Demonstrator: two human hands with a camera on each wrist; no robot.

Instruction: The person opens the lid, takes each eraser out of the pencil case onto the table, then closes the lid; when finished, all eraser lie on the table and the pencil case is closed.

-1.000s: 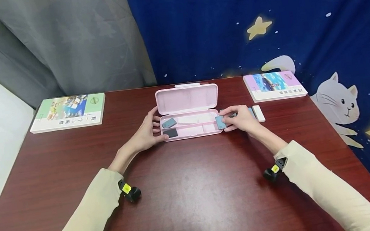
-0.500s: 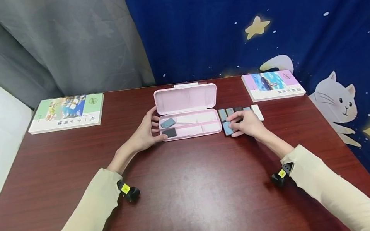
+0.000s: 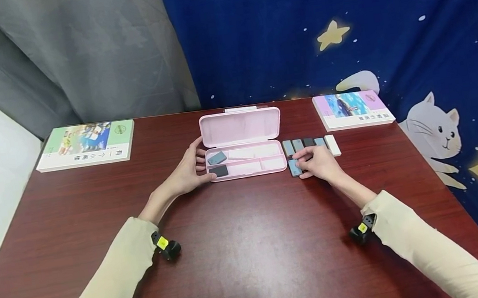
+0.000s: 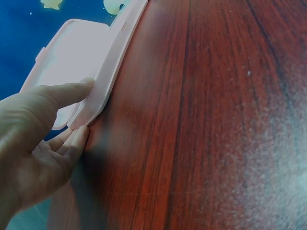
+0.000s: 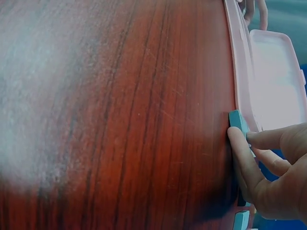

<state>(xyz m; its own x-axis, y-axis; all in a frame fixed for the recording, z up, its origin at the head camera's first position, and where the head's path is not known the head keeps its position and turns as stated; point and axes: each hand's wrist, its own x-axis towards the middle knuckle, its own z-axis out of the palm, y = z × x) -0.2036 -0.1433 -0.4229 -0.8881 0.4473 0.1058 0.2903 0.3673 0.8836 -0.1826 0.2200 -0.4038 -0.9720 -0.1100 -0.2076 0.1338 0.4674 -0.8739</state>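
Note:
A pink pencil case [image 3: 248,169] lies with its lid raised. My left hand [image 3: 185,173] grips its left end, thumb at the front corner and fingers around the side. Inside, at the left, are a blue eraser [image 3: 216,158] and a black eraser [image 3: 220,171]. Just right of the case, my right hand [image 3: 320,164] pinches another blue eraser [image 3: 294,168] low at the table, in front of a row of erasers. The right wrist view shows this eraser [image 5: 234,117] between thumb and fingers beside the case's edge.
Behind the right hand, the row runs from a blue eraser [image 3: 287,147] past a black one [image 3: 308,142] to a white one [image 3: 333,145]. A green book [image 3: 86,145] lies back left, a purple book [image 3: 353,110] back right. Curtains [image 3: 250,26] hang behind the table.
My right hand has moved the blue eraser from the case's right edge to the table beside it, then slightly toward me. The left hand keeps its place on the case.

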